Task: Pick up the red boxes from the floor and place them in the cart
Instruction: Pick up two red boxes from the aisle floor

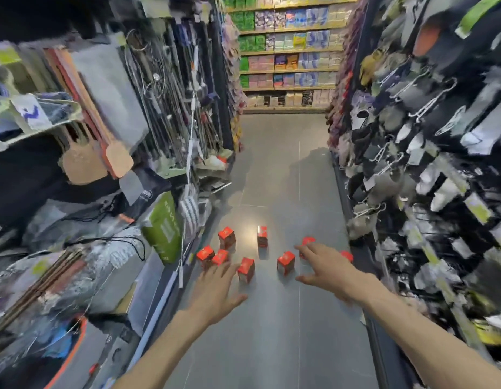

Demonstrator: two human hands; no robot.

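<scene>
Just beyond my spread, empty fingers [225,269], left hand [213,293] and right hand [325,268] alike, about eight red boxes [246,269] sit on the floor [271,332]; none lifted yet, and I see no cart

No lettering legible — red boxes [246,269], shelf packs [288,63] blurred.

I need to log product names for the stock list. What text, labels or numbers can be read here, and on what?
None can be read.
Red boxes: markings blurred.
Green bag: pale lettering, illegible.
Far shelf packages: too small.
Tags on hanging goods: blurred.
</scene>
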